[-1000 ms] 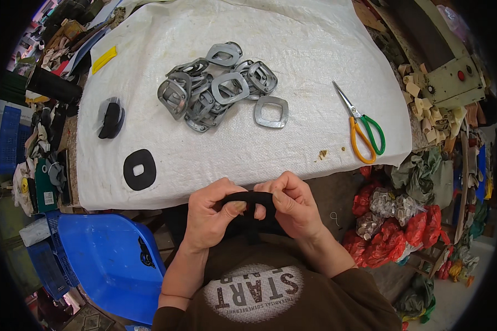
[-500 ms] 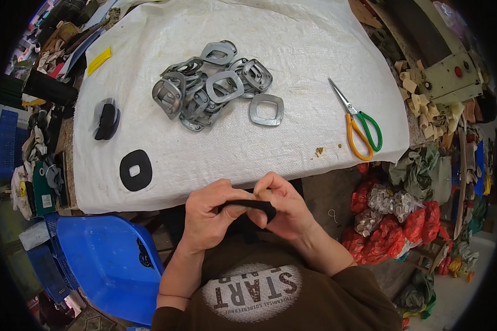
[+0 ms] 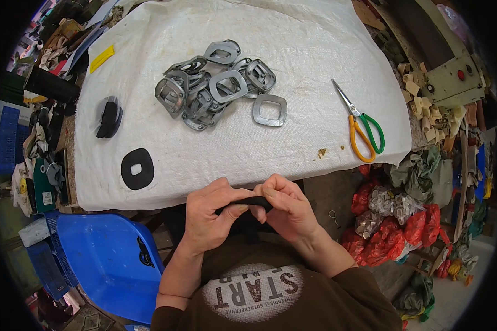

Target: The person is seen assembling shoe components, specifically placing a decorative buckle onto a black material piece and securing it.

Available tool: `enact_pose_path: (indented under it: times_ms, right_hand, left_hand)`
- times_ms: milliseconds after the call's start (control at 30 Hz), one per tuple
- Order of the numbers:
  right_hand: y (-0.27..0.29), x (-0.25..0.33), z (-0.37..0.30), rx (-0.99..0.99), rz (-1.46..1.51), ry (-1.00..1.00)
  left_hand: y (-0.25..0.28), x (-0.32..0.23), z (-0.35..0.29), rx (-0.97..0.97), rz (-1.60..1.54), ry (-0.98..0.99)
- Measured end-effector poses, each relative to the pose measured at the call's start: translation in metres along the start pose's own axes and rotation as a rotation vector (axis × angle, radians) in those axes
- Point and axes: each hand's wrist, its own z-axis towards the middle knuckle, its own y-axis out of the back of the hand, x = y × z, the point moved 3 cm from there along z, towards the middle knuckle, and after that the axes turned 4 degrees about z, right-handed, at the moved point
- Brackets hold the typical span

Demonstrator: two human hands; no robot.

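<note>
Between my two hands, just off the table's near edge, is a black padded piece [image 3: 254,202], seen nearly edge-on. My left hand [image 3: 211,212] pinches its left end, thumb below and fingers above. My right hand [image 3: 288,207] grips its right end with thumb and fingertips; what lies under those fingers is hidden. On the table at left lies a flat black rounded-square pad [image 3: 137,169] with a small square hole. Beyond my hands sits a heap of grey metal frames [image 3: 204,94], and one loose grey frame [image 3: 269,110] rests beside it.
Scissors [image 3: 359,118] with orange and green handles lie at the table's right. A black stack in clear film [image 3: 109,117] and a yellow strip [image 3: 101,58] are at left. A blue tub [image 3: 102,265] stands lower left. Red bags [image 3: 381,237] sit lower right.
My right fingers have shifted along the black piece and now cover more of its right end, which looks narrower. The view has moved slightly; the table items lie as before.
</note>
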Motion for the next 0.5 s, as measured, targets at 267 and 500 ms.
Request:
enact_pose_path:
  times_ms: [267,500]
  right_hand:
    - [0.004,-0.008,-0.001,0.035,0.205,-0.153]
    - [0.003,0.009,0.0,-0.022,0.119,-0.043]
  left_hand:
    - [-0.004,-0.003,0.001,0.005,0.011,-0.118]
    - [0.002,-0.003,0.002,0.01,-0.003,-0.002]
